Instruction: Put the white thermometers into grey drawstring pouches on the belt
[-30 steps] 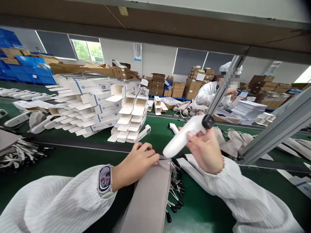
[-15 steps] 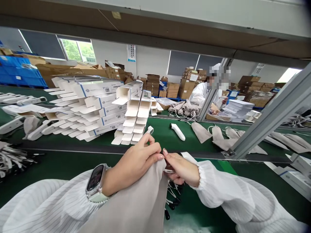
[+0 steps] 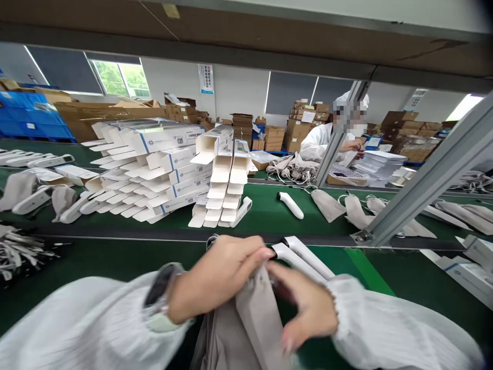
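Note:
My left hand [image 3: 219, 275] is closed, pinching the top edge of a grey cloth pouch [image 3: 256, 321] at the bottom centre. My right hand [image 3: 302, 308] is blurred beside it, fingers curled against the pouch's right side; whether it grips the cloth is unclear. More grey pouch fabric lies under both hands. Two white handheld devices [image 3: 304, 257] lie on the green belt just beyond my hands. I wear white striped sleeves and a watch on the left wrist.
Stacks of open white cartons [image 3: 154, 169] stand at the centre left. Another white device [image 3: 290, 204] and several grey pouches [image 3: 358, 210] lie on the far belt. A metal frame post [image 3: 423, 177] slants at right. A co-worker in white [image 3: 327, 141] sits behind.
The white device my right hand held a second ago is no longer in it. Both hands came together on the pouch, and the right hand has dropped lower along it.

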### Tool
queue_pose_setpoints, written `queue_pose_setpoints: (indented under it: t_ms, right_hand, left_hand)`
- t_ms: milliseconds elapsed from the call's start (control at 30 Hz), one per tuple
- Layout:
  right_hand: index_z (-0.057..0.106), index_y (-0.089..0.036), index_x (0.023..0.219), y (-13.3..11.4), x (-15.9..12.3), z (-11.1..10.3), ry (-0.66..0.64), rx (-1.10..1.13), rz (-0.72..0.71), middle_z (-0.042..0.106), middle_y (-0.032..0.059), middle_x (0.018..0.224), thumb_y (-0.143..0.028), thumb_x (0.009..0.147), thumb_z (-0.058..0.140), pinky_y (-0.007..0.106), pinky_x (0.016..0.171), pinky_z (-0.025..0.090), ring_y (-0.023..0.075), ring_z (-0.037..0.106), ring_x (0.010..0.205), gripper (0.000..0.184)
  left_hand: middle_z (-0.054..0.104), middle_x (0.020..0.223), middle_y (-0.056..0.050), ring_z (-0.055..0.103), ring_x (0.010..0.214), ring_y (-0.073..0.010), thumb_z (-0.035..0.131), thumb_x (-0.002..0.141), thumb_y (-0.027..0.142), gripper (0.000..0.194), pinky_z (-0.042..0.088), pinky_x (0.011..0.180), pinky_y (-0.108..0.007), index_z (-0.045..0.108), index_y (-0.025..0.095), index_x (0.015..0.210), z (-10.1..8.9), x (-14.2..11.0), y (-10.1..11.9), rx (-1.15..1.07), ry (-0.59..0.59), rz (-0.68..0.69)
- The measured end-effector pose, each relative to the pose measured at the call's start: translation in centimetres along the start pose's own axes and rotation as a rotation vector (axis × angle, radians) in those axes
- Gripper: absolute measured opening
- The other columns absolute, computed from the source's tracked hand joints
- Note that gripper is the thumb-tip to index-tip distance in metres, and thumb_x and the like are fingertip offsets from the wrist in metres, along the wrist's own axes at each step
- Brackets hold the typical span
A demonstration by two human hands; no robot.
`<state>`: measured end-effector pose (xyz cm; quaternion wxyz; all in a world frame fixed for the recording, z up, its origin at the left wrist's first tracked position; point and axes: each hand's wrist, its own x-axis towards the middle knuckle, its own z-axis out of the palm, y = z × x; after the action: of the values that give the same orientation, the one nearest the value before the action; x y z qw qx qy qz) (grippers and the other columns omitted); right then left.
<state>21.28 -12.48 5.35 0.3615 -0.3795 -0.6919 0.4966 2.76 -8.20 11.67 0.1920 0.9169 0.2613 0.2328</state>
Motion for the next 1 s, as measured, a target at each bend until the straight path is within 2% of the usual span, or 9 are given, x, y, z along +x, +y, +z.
queue_pose_setpoints:
  t_ms: [133,200,300,400,467,567,667,833,1000]
  right_hand:
    - [0.045,-0.023,0.11,-1.3,1.3,2.3,0.072,0.14,-0.065,0.053,0.0039,0.099,-0.04,0.056,0.065,0.033,0.079,0.041,0.0198,0.051,0.09,0.061]
    - [0.047,-0.023,0.105,-2.2,0.8,-0.7,0.227,-0.14,0.022,0.056,0.0032,0.087,-0.042,0.058,0.061,0.033,0.068,0.044,0.02,0.054,0.078,0.052]
    - [0.056,-0.023,0.087,-2.7,-1.2,-6.8,0.381,-0.94,0.324,0.053,0.0028,0.062,-0.038,0.053,0.064,0.032,0.053,0.039,0.021,0.052,0.06,0.038]
    - [0.061,-0.022,0.073,-0.9,-3.4,-9.9,0.242,-1.305,0.574,0.053,0.0044,0.055,-0.033,0.048,0.067,0.032,0.049,0.035,0.0219,0.051,0.053,0.028]
    - [0.063,-0.021,0.065,0.5,-4.3,-10.6,0.047,-1.206,0.581,0.054,0.0029,0.051,-0.036,0.046,0.068,0.031,0.048,0.035,0.0192,0.051,0.049,0.025]
    - [0.066,-0.022,0.074,1.7,-3.1,-12.2,-0.027,-0.895,0.459,0.058,0.0013,0.057,-0.051,0.054,0.061,0.029,0.053,0.039,0.0173,0.054,0.054,0.036]
    - [0.061,-0.022,0.096,2.9,1.6,-15.2,0.078,-0.861,0.504,0.062,0.0041,0.085,-0.054,0.07,0.046,0.027,0.068,0.041,0.0172,0.057,0.076,0.044]
    - [0.043,-0.014,0.118,8.3,9.3,-17.4,0.51,-1.065,0.695,0.05,0.0172,0.11,-0.034,0.073,0.054,0.037,0.083,0.034,0.0272,0.048,0.101,0.05]
    - [0.035,-0.013,0.124,11.2,8.5,-17.9,0.714,-1.007,0.695,0.05,0.0199,0.107,-0.015,0.074,0.05,0.04,0.08,0.036,0.0298,0.05,0.098,0.052]
  left_hand:
    - [0.053,0.075,0.002,0.05,0.067,-0.0105,0.038,0.087,0.031,0.019,0.038,0.06,-0.019,0.052,0.018,0.081,0.9,1.2,-0.5,-0.029,-0.005,0.06]
    - [0.053,0.095,-0.002,0.05,0.084,-0.0161,0.049,0.081,0.031,0.021,0.04,0.07,-0.025,0.051,0.02,0.099,1.1,0.4,-2.8,0.122,-0.049,0.009]
    - [0.054,0.097,-0.002,0.05,0.088,-0.0171,0.041,0.082,0.015,0.02,0.04,0.073,-0.027,0.054,0.022,0.097,1.9,-1.5,-6.4,0.25,-0.125,-0.12]
    - [0.052,0.102,-0.003,0.045,0.096,-0.0191,0.036,0.081,0.005,0.031,0.038,0.078,-0.031,0.053,0.022,0.1,2.6,-2.8,-7.2,0.316,-0.105,-0.117]
    - [0.051,0.104,-0.004,0.043,0.098,-0.0215,0.041,0.083,0.012,0.025,0.036,0.081,-0.035,0.053,0.022,0.103,2.4,-3.1,-6.4,0.349,-0.109,-0.059]
    - [0.05,0.107,-0.005,0.042,0.099,-0.0215,0.049,0.081,0.035,0.029,0.038,0.08,-0.031,0.051,0.022,0.107,1.0,-2.8,-5.1,0.238,-0.212,-0.028]
    - [0.053,0.098,-0.004,0.046,0.093,-0.0188,0.039,0.086,0.036,0.027,0.04,0.076,-0.026,0.054,0.021,0.103,-0.3,-2.0,-5.2,0.162,-0.308,-0.088]
    - [0.053,0.085,-0.005,0.048,0.082,-0.0196,0.047,0.084,0.024,0.015,0.04,0.07,-0.029,0.058,0.016,0.088,0.9,-2.2,-6.8,0.33,-0.27,-0.101]
    - [0.052,0.082,-0.004,0.047,0.076,-0.0182,0.036,0.087,0.016,0.02,0.039,0.068,-0.03,0.054,0.017,0.078,2.4,-3.8,-6.3,0.436,-0.139,-0.033]
